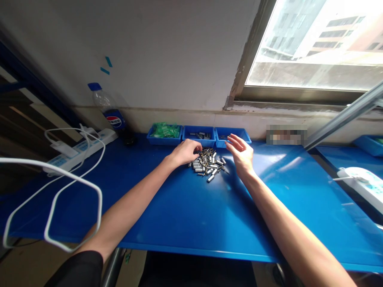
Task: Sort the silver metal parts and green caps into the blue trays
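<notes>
A loose pile of small silver metal cylinders and thin pin-like pieces (210,166) lies on the blue table (185,211). My left hand (186,153) is at the pile's left edge, with its fingers curled down and the tips hidden; whatever they hold, if anything, does not show. To the right of the pile, my right hand (243,156) hovers with fingers stretched and nothing visible in it. Behind it stands a blue bin (220,142) with a few thin pieces. The middle blue bin (187,140) contains several dark and silver cylinders.
A third blue bin (161,141) holds green plastic bags (166,130). At left are a cola bottle (115,117), a power strip (82,150) and looping white cables (100,199). Another power strip (363,184) sits far right, near a slanted metal bar (344,115). Behind is a wall.
</notes>
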Demonstrator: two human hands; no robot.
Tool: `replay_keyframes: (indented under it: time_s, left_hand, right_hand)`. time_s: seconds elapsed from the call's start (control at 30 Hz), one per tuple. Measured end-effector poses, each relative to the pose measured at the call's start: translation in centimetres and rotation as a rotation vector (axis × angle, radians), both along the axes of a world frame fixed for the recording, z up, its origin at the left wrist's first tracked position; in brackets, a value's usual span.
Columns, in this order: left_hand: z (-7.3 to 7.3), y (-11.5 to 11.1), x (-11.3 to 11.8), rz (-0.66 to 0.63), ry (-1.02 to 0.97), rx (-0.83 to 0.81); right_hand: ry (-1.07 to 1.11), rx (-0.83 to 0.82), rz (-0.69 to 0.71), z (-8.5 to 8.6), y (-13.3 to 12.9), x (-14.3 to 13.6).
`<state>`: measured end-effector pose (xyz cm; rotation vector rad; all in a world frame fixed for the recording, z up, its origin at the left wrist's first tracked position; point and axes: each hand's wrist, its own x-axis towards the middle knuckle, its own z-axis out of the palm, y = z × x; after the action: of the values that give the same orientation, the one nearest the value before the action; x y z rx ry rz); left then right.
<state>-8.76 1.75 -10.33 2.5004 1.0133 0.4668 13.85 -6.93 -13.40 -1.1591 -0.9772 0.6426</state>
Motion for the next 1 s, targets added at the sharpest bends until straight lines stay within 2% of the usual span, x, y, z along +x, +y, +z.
replay_keyframes:
  time_s: [0.4,0.77,1.0]
  left_hand:
    - [-0.9,-0.6,0.8,0.006,0.009,0.056]
    - [-1.5,-0.3,1.0,0.104,-0.092,0.037]
    - [-1.1,-0.2,0.9,0.118,-0.177,0.0]
  right_hand:
    - [-0.029,-0.093,0.024,0.3,-0.2,-0.6]
    - [-0.06,-0.109,0.036,0.1,-0.2,-0.6]
    - [-0.056,-0.114,0.038,0.4,-0.3,-0.8]
